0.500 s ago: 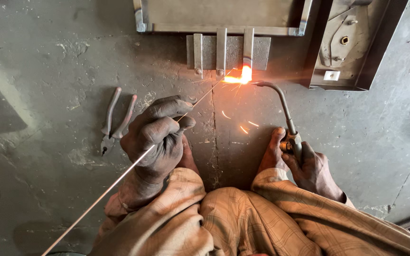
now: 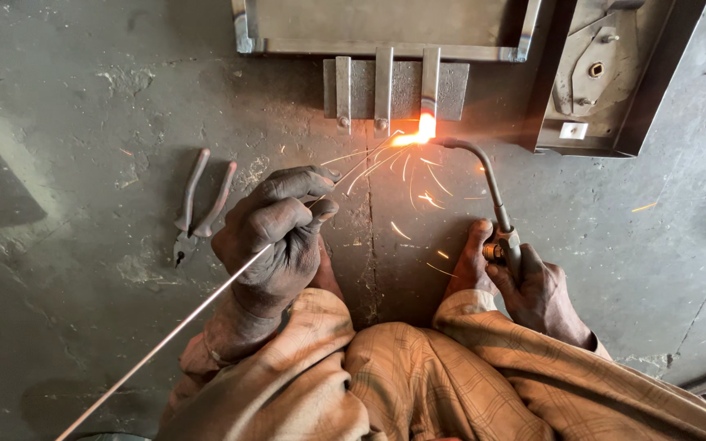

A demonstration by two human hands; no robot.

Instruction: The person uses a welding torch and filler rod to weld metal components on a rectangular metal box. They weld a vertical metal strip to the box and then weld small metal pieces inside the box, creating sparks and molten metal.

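1. Left hand [image 2: 275, 237]: soot-darkened, fingers closed around a long thin bare-metal filler rod [image 2: 206, 302]. The rod passes through the fist, its long tail running out toward 7 o'clock and its short working end pointing toward 1 o'clock.
2. Right hand [image 2: 533, 282]: closed around the grip of a gas torch with a curved metal neck [image 2: 488, 184]. The neck rises from the hand toward 11 o'clock and bends over to the flame.
3. Bright orange flame [image 2: 422, 131]: sits at 1 o'clock from the left hand and 11 o'clock from the right hand, at the foot of the rightmost of three upright flat steel strips [image 2: 382, 86]. Sparks scatter from it toward 6 and 7 o'clock.
4. Grey steel backing plate [image 2: 451, 86]: lies behind the three strips, directly below a rectangular steel frame [image 2: 386, 45] at 12 o'clock.
5. Pair of pliers with worn handles [image 2: 198, 204]: lies on the stained concrete floor [image 2: 83, 122], at 9 o'clock just beside the left hand, untouched.
6. Open metal box with a lock plate inside [image 2: 606, 73]: lies at 1 o'clock from the right hand, well apart.
7. Bare foot [image 2: 471, 261]: just beside the right hand at 9 o'clock.
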